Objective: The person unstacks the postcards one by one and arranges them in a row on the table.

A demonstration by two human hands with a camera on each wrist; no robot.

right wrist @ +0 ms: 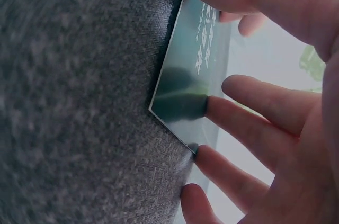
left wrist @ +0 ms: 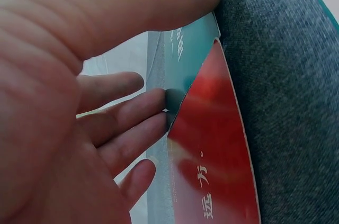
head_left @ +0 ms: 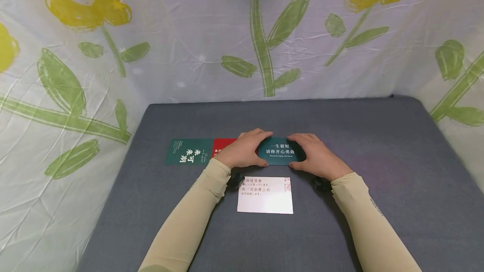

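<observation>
A teal card [head_left: 280, 151] with white writing lies in the middle of the dark cloth, between both hands. My left hand [head_left: 245, 148] holds it at the left end, thumb on the near edge and fingers at the far edge. At the right end my right hand [head_left: 315, 154] holds the same card likewise, its fingertips at the far edge in the right wrist view. Under my left hand, a red card [left wrist: 214, 144] meets the teal one at a slanting line; in the head view the hand covers much of this red card.
Farther left, another teal card [head_left: 189, 151] adjoins the red one. Nearer the person lies a pale pink card [head_left: 264, 196] with printed lines. The dark grey cloth [head_left: 397, 146] covers the table, and a flower-printed curtain [head_left: 181, 53] hangs behind it.
</observation>
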